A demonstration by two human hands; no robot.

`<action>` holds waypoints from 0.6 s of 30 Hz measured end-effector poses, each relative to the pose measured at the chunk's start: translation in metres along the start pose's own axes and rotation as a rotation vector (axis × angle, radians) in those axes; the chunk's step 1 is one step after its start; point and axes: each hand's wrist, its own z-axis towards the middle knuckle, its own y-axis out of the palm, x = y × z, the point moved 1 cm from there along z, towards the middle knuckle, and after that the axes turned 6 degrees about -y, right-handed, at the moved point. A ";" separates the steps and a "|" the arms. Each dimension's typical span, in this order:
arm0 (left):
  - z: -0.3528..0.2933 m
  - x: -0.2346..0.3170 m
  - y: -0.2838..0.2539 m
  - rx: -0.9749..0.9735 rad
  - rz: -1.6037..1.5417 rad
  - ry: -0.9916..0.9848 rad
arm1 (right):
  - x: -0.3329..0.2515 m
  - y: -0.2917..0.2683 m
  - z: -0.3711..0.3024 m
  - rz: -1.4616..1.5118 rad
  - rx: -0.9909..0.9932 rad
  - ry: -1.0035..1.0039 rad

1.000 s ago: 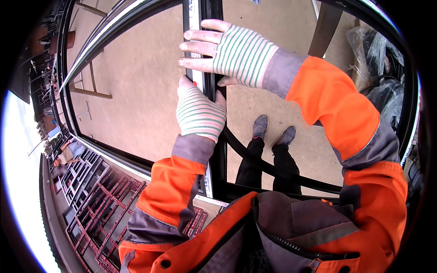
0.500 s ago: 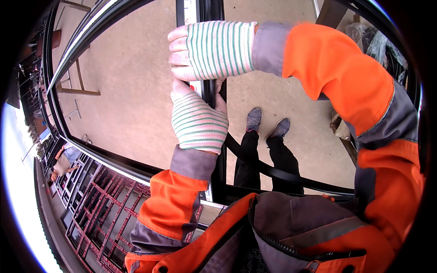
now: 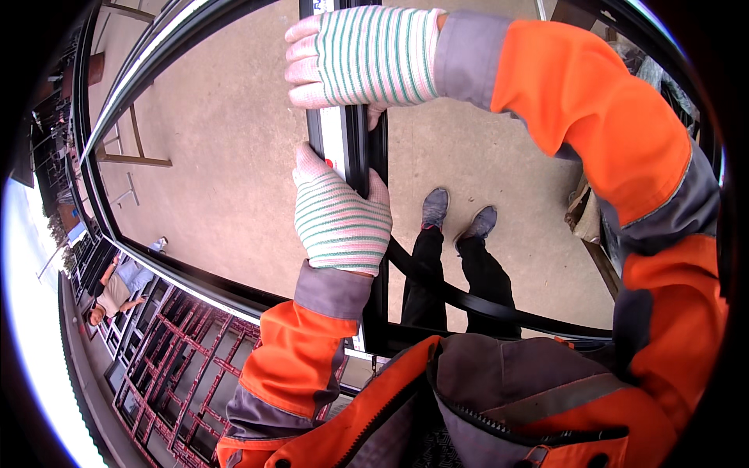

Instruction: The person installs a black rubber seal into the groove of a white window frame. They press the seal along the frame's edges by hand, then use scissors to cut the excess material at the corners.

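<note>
Both my hands wear white knit gloves with green stripes. A long black profile bar with a white face (image 3: 333, 132) runs away from me, part of a large black frame. My right hand (image 3: 367, 58) lies across the bar's far part, its fingers curled over the left edge and its thumb at the right side. Nearer to me, my left hand (image 3: 343, 218) is wrapped round the same bar. A stretch of the bar shows between the hands; their palms hide the rest. From beside my left hand, a black flexible strip (image 3: 468, 300) curves off to the right.
Black frame edges (image 3: 105, 195) curve along the left and near sides. Dark red lattice panels (image 3: 183, 343) stand at lower left, with another person (image 3: 117, 292) beyond them. A metal stand (image 3: 136, 160) is on the concrete floor (image 3: 211, 156). Plastic-wrapped material (image 3: 663, 86) lies at far right.
My right hand has slid farther along the bar, away from me. My left hand has shifted slightly nearer, so the gap between them is wider. The other person has moved a little.
</note>
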 end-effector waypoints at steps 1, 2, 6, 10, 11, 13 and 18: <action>0.001 0.001 0.001 0.003 -0.001 0.017 | 0.001 -0.001 -0.001 0.005 -0.016 0.002; 0.002 0.001 0.003 0.007 -0.002 0.033 | 0.003 -0.003 0.000 0.010 -0.032 0.005; -0.003 0.007 -0.010 0.007 -0.003 -0.015 | 0.009 -0.006 0.008 0.039 -0.012 -0.032; 0.001 0.003 -0.002 -0.006 -0.034 -0.005 | 0.018 -0.002 0.003 0.026 -0.067 -0.016; 0.001 0.003 -0.003 -0.015 -0.042 -0.013 | 0.025 0.001 -0.001 -0.022 -0.050 0.011; 0.000 0.004 -0.002 -0.021 -0.045 -0.021 | 0.036 -0.006 -0.004 0.054 0.079 -0.080; -0.002 0.002 -0.003 0.020 -0.026 0.002 | 0.028 -0.009 0.001 -0.003 -0.125 -0.014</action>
